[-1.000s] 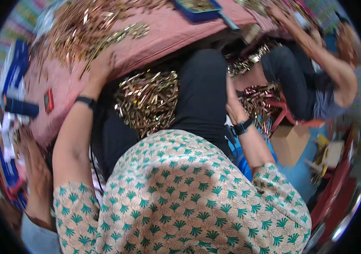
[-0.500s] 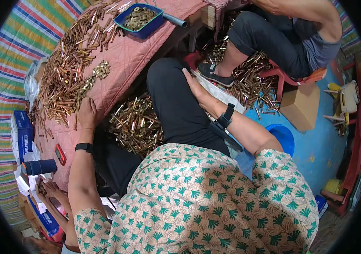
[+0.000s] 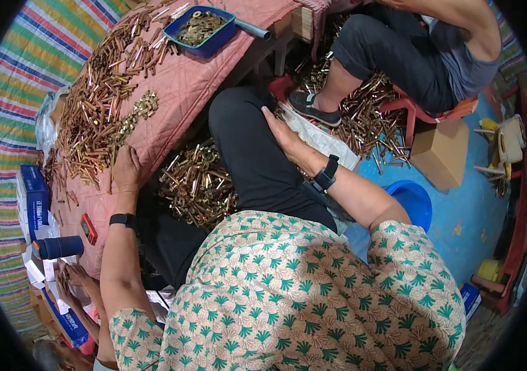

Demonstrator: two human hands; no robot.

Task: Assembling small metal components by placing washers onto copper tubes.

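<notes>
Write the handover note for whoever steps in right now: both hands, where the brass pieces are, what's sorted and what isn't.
Left hand: flat on the pink cloth of the table, at the near edge of the heap of brass tubes; holds nothing.
Right hand: resting open on the black-trousered thigh; holds nothing.
Things: a small cluster of short brass pieces lies apart from the heap; a blue tray at the far end holds more; another pile sits below the table edge.
Done: a few pieces set apart and trayed.
Left: most of the heap is unsorted.
</notes>
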